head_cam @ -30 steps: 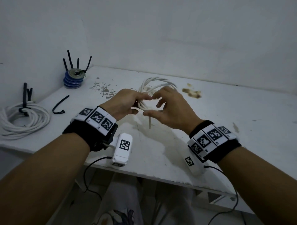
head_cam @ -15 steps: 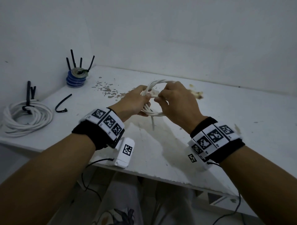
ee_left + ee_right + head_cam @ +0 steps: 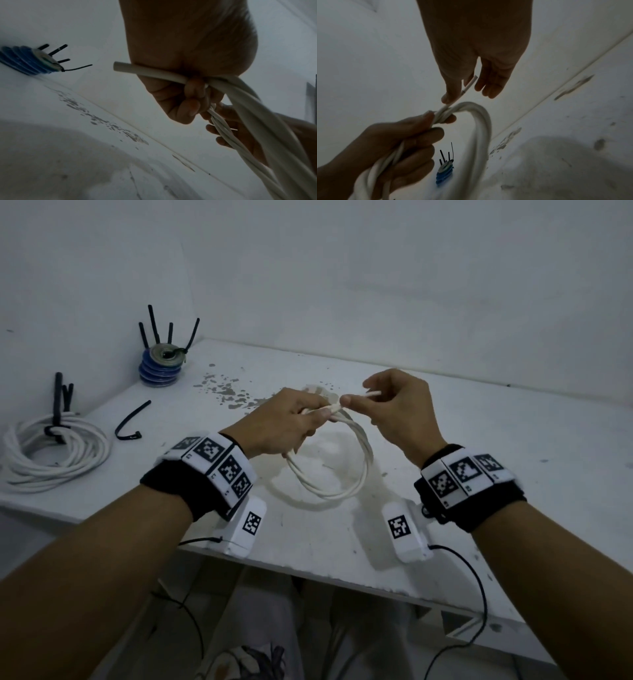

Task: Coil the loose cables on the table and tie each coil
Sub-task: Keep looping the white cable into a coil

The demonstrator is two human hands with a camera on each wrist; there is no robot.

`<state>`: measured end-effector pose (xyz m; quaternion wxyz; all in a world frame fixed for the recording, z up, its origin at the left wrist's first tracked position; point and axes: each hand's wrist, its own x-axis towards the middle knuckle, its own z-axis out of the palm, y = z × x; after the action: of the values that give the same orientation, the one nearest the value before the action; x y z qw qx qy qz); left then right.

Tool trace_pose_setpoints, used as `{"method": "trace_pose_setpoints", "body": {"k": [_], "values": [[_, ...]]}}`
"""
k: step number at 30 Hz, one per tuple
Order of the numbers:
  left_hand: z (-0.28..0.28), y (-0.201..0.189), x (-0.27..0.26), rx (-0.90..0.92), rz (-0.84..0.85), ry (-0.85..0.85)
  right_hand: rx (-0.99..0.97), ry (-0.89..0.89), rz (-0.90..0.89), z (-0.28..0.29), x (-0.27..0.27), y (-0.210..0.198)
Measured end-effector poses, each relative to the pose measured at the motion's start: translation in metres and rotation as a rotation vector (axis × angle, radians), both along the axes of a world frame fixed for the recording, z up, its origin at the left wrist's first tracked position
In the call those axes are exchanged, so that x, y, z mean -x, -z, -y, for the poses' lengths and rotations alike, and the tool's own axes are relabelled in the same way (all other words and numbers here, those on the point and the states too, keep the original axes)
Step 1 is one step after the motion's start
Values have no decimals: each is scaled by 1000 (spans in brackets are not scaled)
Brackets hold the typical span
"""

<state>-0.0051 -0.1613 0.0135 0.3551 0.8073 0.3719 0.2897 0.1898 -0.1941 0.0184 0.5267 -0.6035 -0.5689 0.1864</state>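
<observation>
The white cable coil [image 3: 337,474] passes out of sight inside the left hand [image 3: 281,426]. In the right wrist view the coil's lower loops are cut off by the bottom edge and blurred.

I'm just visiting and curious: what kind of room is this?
Probably a bare workshop or storage corner, not a home: a stained white table against plain walls, a tied cable coil, a stack of blue spools, and a loose black tie.
</observation>
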Motion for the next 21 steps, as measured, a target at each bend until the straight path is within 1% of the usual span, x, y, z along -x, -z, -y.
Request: {"method": "trace_pose_setpoints", "body": {"k": [1, 3, 5, 6, 7, 9, 12, 13, 15, 17, 19, 21], "values": [[0, -1, 0, 29, 30, -5, -8, 4, 9, 0, 0, 3], [-1, -1, -1, 101, 115, -13, -27, 54, 166, 1, 4, 7], [-1, -2, -2, 132, 175, -20, -34, 85, 309, 3, 10, 9], [-1, -2, -2, 120, 181, -29, -14, 52, 316, 4, 13, 8], [-1, -2, -3, 97, 181, -39, 30, 0, 286, 7, 16, 6], [-3, -2, -2, 65, 185, -54, 150, -106, 242, 11, 18, 1], [-6, -1, 0, 55, 181, -36, 260, -205, 260, 13, 12, -2], [-5, 0, -1, 27, 165, -46, 267, -219, 205, 13, 11, -3], [-7, 1, -2, -50, 139, -94, 280, -231, 6, 11, 9, -2], [-12, 4, -1, -79, 138, -162, 289, -213, -172, 10, 10, -2], [-17, 7, 5, -73, 102, -230, 303, -206, -296, 8, 11, -2], [-16, 9, 10, -70, 85, -247, 356, -247, -368, 7, 11, -2]]}}
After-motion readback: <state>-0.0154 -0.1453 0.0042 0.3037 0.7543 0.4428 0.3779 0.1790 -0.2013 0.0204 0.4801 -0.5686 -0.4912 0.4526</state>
